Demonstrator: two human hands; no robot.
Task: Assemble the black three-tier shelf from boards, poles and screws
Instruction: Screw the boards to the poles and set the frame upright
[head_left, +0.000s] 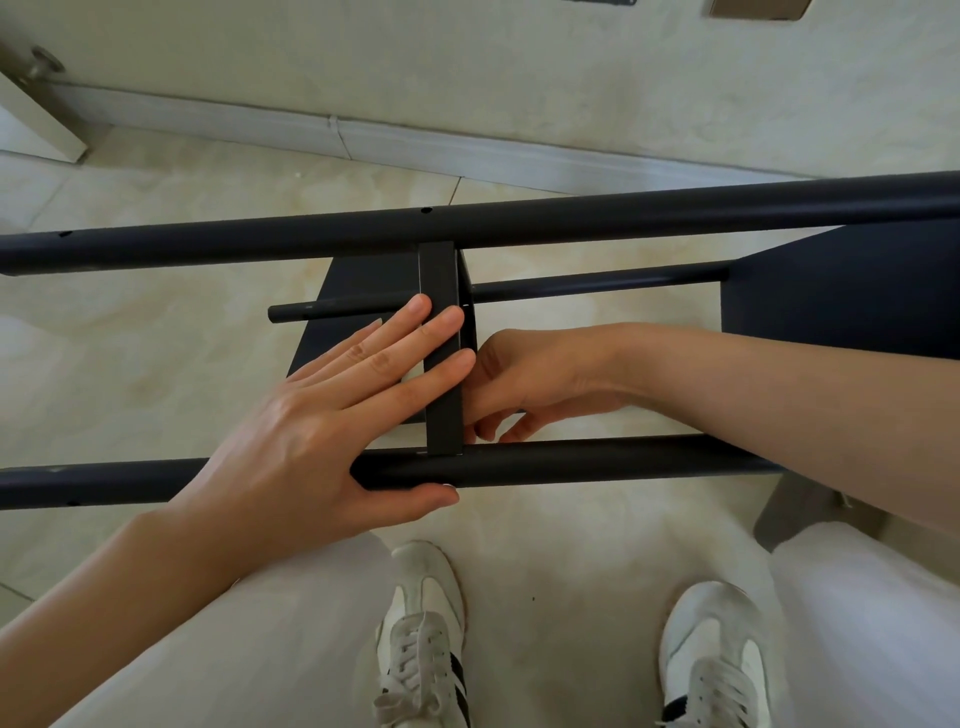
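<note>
Nearest us, our left hand (332, 421) lies with fingers straight across the middle board (442, 343), thumb under the near pole (571, 462); our right hand (524, 384), beyond that pole, curls at the joint (contents hidden). Frame half-built: three poles, two boards visible, screws unseen.

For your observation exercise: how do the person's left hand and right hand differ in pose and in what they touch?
The left hand lies flat, fingers straight across the upright board, thumb under the near pole. The right hand has curled fingers tucked beside the board, just above that pole; what they hold is hidden. Both work at the same board.
</note>
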